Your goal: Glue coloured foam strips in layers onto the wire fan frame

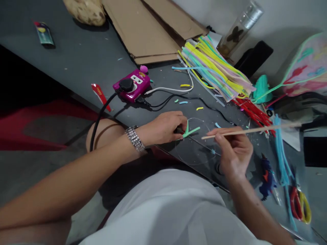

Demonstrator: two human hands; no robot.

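My left hand, with a metal watch at the wrist, is closed on a light green pipe cleaner bent into a V. Something dark also shows between its fingers. In my right hand a thin wooden stick is pinched, its near end pointing towards the green piece without touching it. Below and between the hands runs a thin dark rod with a small blue piece on it. A loop of clear thin wire surrounds that spot near the table edge.
A purple power strip with cords sits left of centre. Behind are cardboard and bundled pastel pipe cleaners. Rightward lie red pipe cleaners, blue ones, a dark blue glue gun and scissors. Small offcuts dot the table.
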